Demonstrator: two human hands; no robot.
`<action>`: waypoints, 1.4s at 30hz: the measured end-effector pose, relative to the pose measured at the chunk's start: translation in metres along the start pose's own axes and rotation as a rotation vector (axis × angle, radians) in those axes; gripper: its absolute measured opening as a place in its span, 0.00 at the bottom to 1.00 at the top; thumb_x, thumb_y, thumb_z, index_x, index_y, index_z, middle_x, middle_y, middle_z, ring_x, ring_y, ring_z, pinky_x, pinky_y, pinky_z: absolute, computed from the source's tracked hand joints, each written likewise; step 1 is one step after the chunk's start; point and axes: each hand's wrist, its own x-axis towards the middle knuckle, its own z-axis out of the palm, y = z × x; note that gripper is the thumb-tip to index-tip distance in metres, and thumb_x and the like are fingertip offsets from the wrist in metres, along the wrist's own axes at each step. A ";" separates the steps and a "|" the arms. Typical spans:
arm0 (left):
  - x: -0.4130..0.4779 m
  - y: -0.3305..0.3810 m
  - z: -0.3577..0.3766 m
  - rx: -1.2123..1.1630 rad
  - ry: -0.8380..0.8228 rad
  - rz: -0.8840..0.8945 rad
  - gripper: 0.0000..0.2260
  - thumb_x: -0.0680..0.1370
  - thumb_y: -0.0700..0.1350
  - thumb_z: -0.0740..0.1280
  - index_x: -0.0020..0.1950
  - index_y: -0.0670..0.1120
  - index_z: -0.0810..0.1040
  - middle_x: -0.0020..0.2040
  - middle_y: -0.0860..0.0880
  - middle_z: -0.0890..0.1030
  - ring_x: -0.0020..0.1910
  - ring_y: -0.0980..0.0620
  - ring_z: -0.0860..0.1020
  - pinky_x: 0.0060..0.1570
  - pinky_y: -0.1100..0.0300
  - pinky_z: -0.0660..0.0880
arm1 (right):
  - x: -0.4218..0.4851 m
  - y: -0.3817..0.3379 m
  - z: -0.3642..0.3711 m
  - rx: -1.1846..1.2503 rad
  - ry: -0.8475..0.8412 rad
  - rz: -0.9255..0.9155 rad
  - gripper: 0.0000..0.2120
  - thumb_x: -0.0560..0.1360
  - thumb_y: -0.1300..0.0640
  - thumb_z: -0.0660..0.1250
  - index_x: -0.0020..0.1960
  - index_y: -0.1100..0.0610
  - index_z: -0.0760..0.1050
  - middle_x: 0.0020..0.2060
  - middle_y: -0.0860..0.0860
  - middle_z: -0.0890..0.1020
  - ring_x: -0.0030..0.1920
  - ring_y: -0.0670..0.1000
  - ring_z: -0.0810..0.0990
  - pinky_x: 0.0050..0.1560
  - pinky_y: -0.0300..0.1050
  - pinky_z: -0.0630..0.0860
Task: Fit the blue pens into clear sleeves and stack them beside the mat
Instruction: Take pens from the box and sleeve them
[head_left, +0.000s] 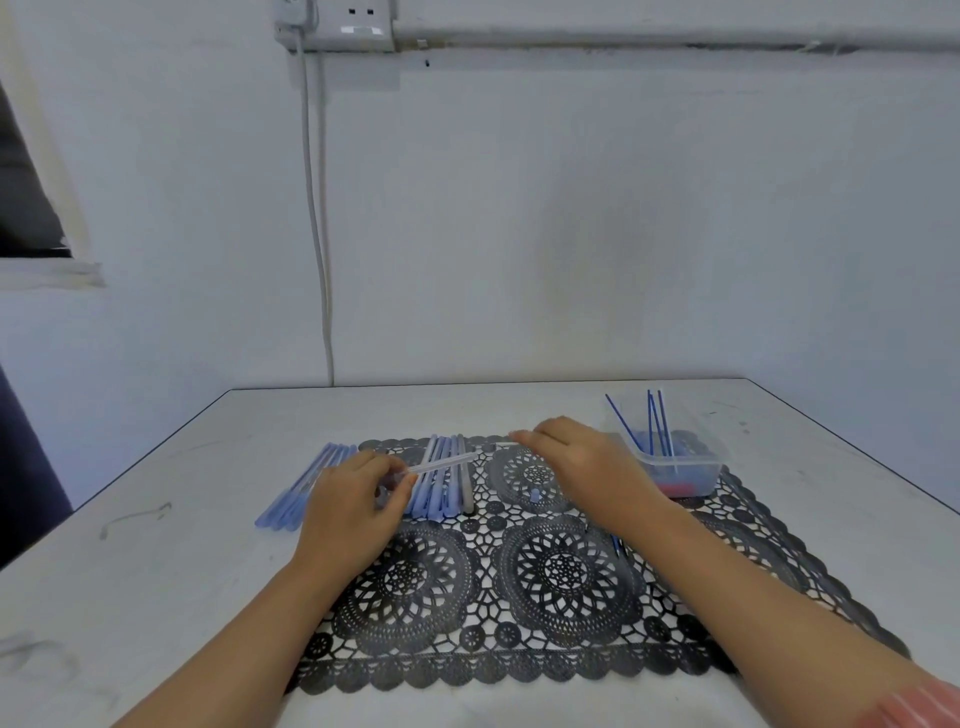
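Spreading widest, table (519, 410): white and scuffed, carrying everything below.
Mat (561, 571): black lace in the middle of the table; its open pattern could snag a pen tip (my guess).
Tub (696, 462): clear plastic, on the mat's far right corner, with thin blue refills (652, 421) leaning in it.
Stack (306, 483): pale blue pens lying side by side on bare table, just beside the mat's far left edge.
Row of pens (441, 478): more of the same on the mat, right of the stack.
Right hand (571, 457): fingers reach left with a pale thin piece at their tips; pinched or only touched, I cannot tell.
Left hand (353, 499): thumb and fingers pinch the near end of a clear sleeve (441, 462), which points right over the row.
Handling: the sleeve is probably light, stiff and slippery (hard to see, too). Best gripped near its open end, and a refill close to its tip so it does not bend.
Cap (535, 493): small, blue, loose on the mat.
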 end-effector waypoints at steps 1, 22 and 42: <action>0.000 0.000 0.000 -0.002 -0.002 0.002 0.10 0.73 0.52 0.64 0.45 0.49 0.81 0.37 0.58 0.76 0.36 0.60 0.75 0.39 0.56 0.76 | 0.000 -0.002 0.000 0.008 -0.031 -0.020 0.32 0.53 0.77 0.74 0.56 0.60 0.79 0.40 0.53 0.82 0.36 0.51 0.80 0.31 0.40 0.76; -0.001 0.004 0.001 -0.012 -0.018 0.063 0.05 0.76 0.48 0.68 0.46 0.48 0.80 0.37 0.59 0.74 0.36 0.63 0.73 0.38 0.68 0.67 | -0.002 -0.007 0.012 -0.052 -0.159 -0.023 0.38 0.57 0.73 0.75 0.62 0.48 0.76 0.38 0.48 0.82 0.32 0.47 0.77 0.28 0.38 0.69; -0.001 0.003 0.000 -0.080 0.004 0.093 0.16 0.74 0.57 0.60 0.47 0.49 0.80 0.38 0.56 0.76 0.39 0.60 0.75 0.40 0.60 0.74 | -0.005 -0.004 0.019 -0.064 -0.132 0.009 0.39 0.54 0.73 0.76 0.62 0.49 0.76 0.39 0.49 0.82 0.34 0.48 0.79 0.27 0.43 0.75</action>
